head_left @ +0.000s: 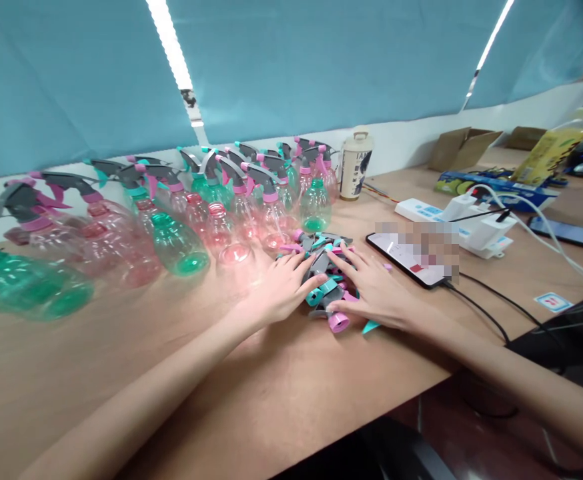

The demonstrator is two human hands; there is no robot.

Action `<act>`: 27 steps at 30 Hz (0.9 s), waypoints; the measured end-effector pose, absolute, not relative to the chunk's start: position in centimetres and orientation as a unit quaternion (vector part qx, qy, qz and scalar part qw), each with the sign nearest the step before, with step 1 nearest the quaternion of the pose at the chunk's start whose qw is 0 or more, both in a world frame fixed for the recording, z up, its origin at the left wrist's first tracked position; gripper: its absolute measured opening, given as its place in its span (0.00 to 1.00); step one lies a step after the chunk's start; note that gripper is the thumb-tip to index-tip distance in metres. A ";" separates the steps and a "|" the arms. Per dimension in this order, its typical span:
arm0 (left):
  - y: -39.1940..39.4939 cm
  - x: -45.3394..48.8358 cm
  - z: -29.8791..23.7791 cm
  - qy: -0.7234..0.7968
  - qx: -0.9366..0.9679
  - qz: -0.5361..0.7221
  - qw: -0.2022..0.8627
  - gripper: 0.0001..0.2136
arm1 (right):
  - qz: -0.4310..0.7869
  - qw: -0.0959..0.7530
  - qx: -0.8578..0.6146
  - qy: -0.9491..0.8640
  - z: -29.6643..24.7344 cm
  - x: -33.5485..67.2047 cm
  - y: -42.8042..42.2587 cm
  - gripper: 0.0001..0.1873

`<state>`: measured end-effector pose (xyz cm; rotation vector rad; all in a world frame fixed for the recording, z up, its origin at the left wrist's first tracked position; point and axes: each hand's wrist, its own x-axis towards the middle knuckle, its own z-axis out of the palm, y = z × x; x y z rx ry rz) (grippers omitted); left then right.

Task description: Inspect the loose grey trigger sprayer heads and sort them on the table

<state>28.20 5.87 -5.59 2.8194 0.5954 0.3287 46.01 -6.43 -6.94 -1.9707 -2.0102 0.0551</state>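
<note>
A pile of loose spray heads, grey with pink or teal parts, lies on the wooden table. My left hand rests against the pile's left side, fingers stretched out. On the opposite side my right hand touches the heap with its fingers spread. Neither hand grips a single piece. Behind and to the left stand several clear spray bottles, among them a pink-tinted bottle without a head and a green-tinted bottle. A green bottle without a head leans near the front of the group.
Right of the pile lies a phone with a cable, near a white power strip with chargers. A patterned cup stands at the back. Farther right are a cardboard box and a yellow-labelled bottle. The table's front edge runs below my right forearm.
</note>
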 end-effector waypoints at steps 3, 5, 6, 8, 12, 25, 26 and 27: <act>5.3 26.6 -5.6 0.221 0.962 0.117 0.108 0.26 | 0.017 0.173 -0.690 -0.702 -6.9 45.6 -6.2 0.50; 5.0 25.8 -5.5 0.228 0.960 0.127 0.104 0.23 | -0.003 0.178 -0.694 -0.697 -6.9 45.2 -6.2 0.48; 4.9 25.5 -5.4 0.231 0.958 0.136 0.104 0.22 | -0.015 0.180 -0.699 -0.693 -6.9 45.0 -6.2 0.47; 4.9 25.2 -5.3 0.238 0.953 0.156 0.104 0.20 | -0.043 0.182 -0.715 -0.674 -7.1 44.4 -6.3 0.43; 5.1 25.1 -5.5 0.233 0.945 0.203 0.105 0.17 | -0.108 0.179 -0.758 -0.617 -7.3 43.4 -6.3 0.37; 1.0 24.3 -6.7 0.074 0.968 0.222 0.089 0.16 | -0.166 0.191 -0.685 -0.684 -7.2 43.8 -6.1 0.32; 0.9 24.4 -6.7 0.078 0.970 0.210 0.090 0.19 | -0.155 0.176 -0.664 -0.710 -7.1 44.0 -5.9 0.31; 0.9 24.5 -6.7 0.085 0.972 0.199 0.092 0.21 | -0.145 0.162 -0.649 -0.729 -7.0 44.2 -5.8 0.30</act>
